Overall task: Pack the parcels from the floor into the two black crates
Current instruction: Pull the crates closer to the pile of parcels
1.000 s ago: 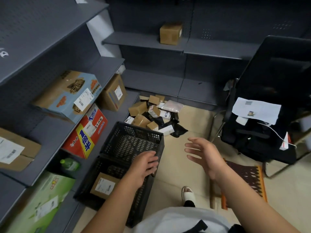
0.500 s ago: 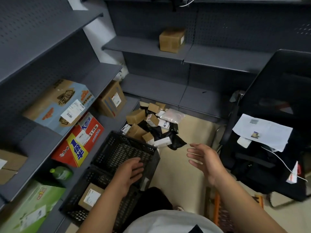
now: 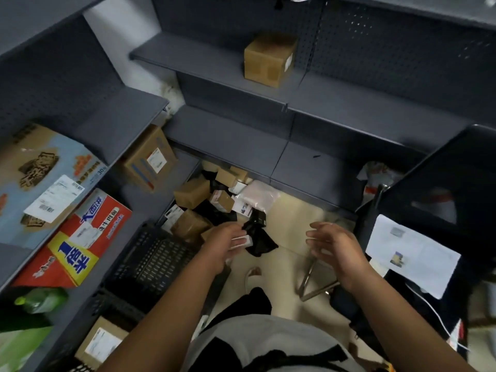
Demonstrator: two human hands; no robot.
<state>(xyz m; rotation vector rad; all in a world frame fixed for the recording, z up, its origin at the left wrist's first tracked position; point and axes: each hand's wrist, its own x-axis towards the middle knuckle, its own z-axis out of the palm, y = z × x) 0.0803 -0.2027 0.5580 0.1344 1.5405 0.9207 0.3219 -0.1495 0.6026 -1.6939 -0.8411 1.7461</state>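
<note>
Left hand (image 3: 224,244) left crate (image 3: 154,255) for white parcel (image 3: 243,240), grip unclear; right hand (image 3: 335,248) splayed, empty

One head-worn wide-angle view, tilted forward and steeply down, parcels (image 3: 192,194) on floor (image 3: 292,218) close ahead.

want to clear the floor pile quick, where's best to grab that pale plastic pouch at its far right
Probably pinch the pale pouch by its right edge, coming over the bare floor beside it with the right hand. It lies flat and looks limp; small boxes crowd its left edge, so the right edge looks freest for fingers to slide under.
</note>
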